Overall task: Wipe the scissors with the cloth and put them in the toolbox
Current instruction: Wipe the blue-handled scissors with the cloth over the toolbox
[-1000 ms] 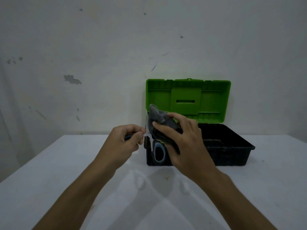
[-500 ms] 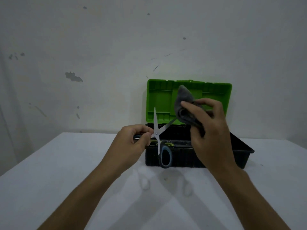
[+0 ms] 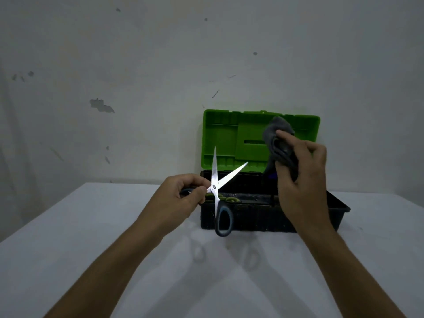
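Left hand point(image 3: 183, 198): fingers curled round one handle loop of the scissors, pinching it just in front of the toolbox's left front corner; the loop itself is mostly hidden inside the grip.
Scissors point(image 3: 215, 180): held in the air above the counter, not in the toolbox. The blades are spread wide apart, one pointing straight up, the other slanting up and to the right, both crossing in front of the green lid. The free handle loop, dark with a blue-grey edge, hangs down in front of the toolbox's front wall.
Right hand point(image 3: 300, 177): raised above the right half of the toolbox, thumb and fingers curled round the bunched cloth.
Cloth point(image 3: 278, 136): dark grey, crumpled in the right hand's grip, its upper end sticking out above the fingers in front of the lid. It is well apart from the scissor blades and touches neither.
Toolbox point(image 3: 252, 216): black tray standing on the counter near the wall, with its green lid point(image 3: 222, 138) open and standing upright at the back. Something yellowish-green lies along the front edge inside, too dark to tell what.
Counter point(image 3: 91, 249): white surface, showing faint shadows of the arms and the scissors below the hands.
Wall point(image 3: 137, 65): pale, with scattered dark marks and chips.
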Motion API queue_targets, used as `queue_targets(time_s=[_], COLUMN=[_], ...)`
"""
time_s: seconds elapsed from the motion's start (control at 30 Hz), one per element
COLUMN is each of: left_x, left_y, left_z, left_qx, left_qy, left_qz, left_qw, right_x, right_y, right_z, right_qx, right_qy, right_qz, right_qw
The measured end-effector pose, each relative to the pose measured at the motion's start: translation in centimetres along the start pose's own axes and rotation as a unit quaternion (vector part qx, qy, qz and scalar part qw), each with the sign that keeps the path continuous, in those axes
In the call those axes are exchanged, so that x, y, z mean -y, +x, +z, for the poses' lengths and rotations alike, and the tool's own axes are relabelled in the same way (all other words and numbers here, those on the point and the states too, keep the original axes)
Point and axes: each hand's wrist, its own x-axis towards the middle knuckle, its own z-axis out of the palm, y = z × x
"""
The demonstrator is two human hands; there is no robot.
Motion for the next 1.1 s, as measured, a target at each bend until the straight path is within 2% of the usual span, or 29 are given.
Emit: queue_targets(time_s=[0.17,0.23,0.43,0.57,0.77,0.87,0.97,1.03,1.1], left_x=[0.2,0.0,-1.0,-1.1,-0.8,-0.8,-0.8,-0.7,-0.7], left_y=[-0.1,-0.3,-1.0,-1.3,-1.4,-1.3,-1.2,-1.3,-1.5], left_z=[0.7,1.0,2.9,3.6,3.7,3.4,2.7,2.3,2.2], left_qx=[-0.006,0.012,0.068,0.065,0.079,0.079,0.089,0.111,0.134], left_qy=[0.003,-0.021,-0.178,-0.269,-0.246,-0.224,-0.200,-0.182,-0.154], left_qz=[-0.038,-0.052,-0.083,-0.100,-0.118,-0.121,-0.118,-0.118,-0.109], left_qw=[0.999,0.998,0.978,0.956,0.959,0.964,0.969,0.970,0.973], right_x=[1.5,1.3,2.2,3.2,2.5,1.3,-0.3,-1.3,-2.4], right_y=[-1.1,-1.5,-3.1,-3.9,-3.3,-3.2,-3.2,-3.3,-3.1], right_z=[0.9,1.4,2.8,3.5,3.1,2.8,2.7,2.7,2.5], right_qx=[0.066,0.083,0.046,0.014,-0.006,0.045,0.122,0.129,0.117], right_qy=[-0.031,-0.046,0.000,0.003,-0.026,-0.056,-0.102,-0.145,-0.174], right_qz=[-0.086,-0.091,-0.026,-0.044,-0.068,-0.124,-0.215,-0.248,-0.234], right_qw=[0.994,0.991,0.999,0.999,0.997,0.990,0.964,0.949,0.949])
